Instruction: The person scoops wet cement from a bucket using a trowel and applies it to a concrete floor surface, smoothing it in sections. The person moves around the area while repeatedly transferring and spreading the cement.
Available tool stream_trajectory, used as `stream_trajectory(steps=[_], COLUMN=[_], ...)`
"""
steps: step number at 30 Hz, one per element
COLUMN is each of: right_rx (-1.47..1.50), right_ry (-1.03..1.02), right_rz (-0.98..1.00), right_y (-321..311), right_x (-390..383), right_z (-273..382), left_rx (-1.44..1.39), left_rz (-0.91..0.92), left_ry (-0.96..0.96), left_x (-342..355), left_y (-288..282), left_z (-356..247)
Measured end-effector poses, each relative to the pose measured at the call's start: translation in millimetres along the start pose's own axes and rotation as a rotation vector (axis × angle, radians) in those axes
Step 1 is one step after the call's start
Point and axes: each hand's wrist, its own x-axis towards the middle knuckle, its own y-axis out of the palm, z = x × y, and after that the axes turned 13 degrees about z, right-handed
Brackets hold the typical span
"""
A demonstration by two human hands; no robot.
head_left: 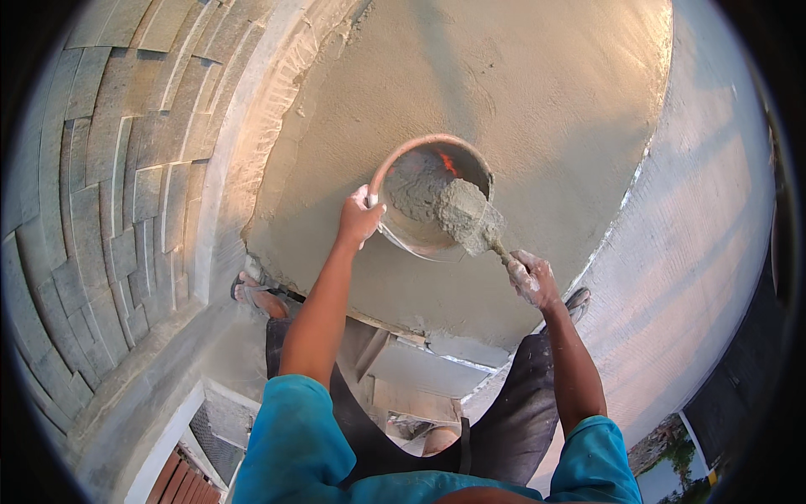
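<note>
At the far left, a wall (126, 168) is clad in overlapping grey-brown slabs of uneven length. Its foot is bordered by a plain pale band (220, 185), beside which a sandalled left foot (260, 296) is planted. The left hand (360, 218) is closed on the left side of a round bucket (443, 139), its rim gripped by fingers smeared with grey. The bucket is held in front of the body, above or on a smooth grey surface (554, 101); whether its base is supported there cannot be told. Wet mortar (410, 186) is contained in the bucket, and an orange-red patch is seen on the inner wall. Over the bucket's lower right edge, a trowel (481, 244) is held, its blade heaped with a mound of mortar (462, 204). The trowel's handle is gripped by the closed right hand (533, 279), which is also coated with grey. Just beyond, a right foot (578, 301) is partly seen. The grey surface is bounded on the right by a thin whitish edge, past which a paler surface (688, 210) is crossed by soft shadows.
</note>
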Motion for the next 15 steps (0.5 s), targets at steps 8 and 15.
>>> stream_trajectory(steps=[8,15], right_rx=[0.228,0.235], right_ry=[-0.041,-0.180], right_rz=[0.008,-0.044], right_y=[-27,-59], right_x=[11,83], right_z=[47,121], left_rx=[0.891,1.664], left_rz=[-0.450,-0.514], left_ry=[0.179,0.205], left_x=[58,128], left_y=[-125,-245], left_z=[-77,-117])
